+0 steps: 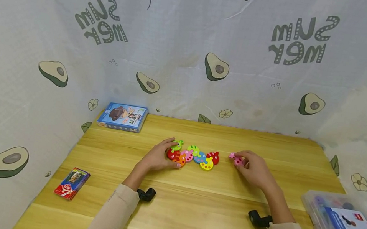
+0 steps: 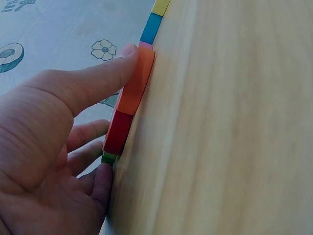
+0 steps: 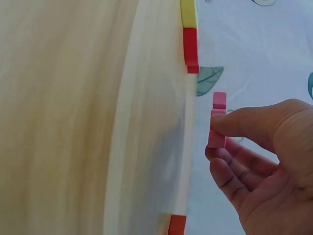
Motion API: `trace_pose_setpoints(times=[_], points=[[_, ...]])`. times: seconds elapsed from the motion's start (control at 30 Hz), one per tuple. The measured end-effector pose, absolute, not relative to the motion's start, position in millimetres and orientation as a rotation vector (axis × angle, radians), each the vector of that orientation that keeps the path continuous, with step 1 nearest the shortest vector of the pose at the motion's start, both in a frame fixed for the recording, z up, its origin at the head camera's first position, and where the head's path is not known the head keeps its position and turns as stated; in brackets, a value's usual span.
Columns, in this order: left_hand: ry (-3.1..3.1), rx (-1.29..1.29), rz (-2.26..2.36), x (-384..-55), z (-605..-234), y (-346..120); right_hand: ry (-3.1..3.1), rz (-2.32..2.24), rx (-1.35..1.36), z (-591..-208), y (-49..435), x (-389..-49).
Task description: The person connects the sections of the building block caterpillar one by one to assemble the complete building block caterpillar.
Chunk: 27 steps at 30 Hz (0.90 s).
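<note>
A wavy chain of round, coloured wooden puzzle pieces lies flat on the table, with numbers and spots or stripes on them. My left hand holds its left end, the thumb along the edge of the orange piece and the fingers by the red piece and the green piece. To the right of the chain, my right hand pinches a pink puzzle piece between thumb and fingers. It is held apart from the red piece at the chain's right end.
On the wooden table, a blue box lies at the back left and a small red-and-blue card box at the left. A clear plastic case stands at the right edge. An orange-red piece shows low in the right wrist view.
</note>
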<state>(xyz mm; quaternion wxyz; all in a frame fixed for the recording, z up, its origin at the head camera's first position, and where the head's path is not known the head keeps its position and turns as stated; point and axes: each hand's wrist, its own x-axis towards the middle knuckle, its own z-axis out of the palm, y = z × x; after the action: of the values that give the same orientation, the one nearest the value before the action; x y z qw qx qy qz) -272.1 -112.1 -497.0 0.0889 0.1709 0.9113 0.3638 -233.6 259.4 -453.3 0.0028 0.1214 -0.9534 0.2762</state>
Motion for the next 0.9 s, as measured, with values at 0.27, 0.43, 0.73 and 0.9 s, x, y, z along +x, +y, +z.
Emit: trace_pose_setpoints(times=[0.27, 0.43, 0.73, 0.9], points=[[2.713, 0.503, 1.083, -273.1, -498.2, -112.0, -2.96, 0.9, 0.413, -454.8, 244.0, -248.0], [2.71, 0.52, 1.083, -272.0, -495.7, -111.6, -2.967, 0.909, 0.412, -455.9, 234.5, -256.7], [2.703, 0.5, 1.086, -269.1, -491.1, -111.0, -3.009, 0.951, 0.404, -465.0, 219.1, -270.2], [2.7, 0.498, 1.08, -268.5, -490.9, -110.9, -3.037, 0.952, 0.377, -467.4, 214.9, -272.1]])
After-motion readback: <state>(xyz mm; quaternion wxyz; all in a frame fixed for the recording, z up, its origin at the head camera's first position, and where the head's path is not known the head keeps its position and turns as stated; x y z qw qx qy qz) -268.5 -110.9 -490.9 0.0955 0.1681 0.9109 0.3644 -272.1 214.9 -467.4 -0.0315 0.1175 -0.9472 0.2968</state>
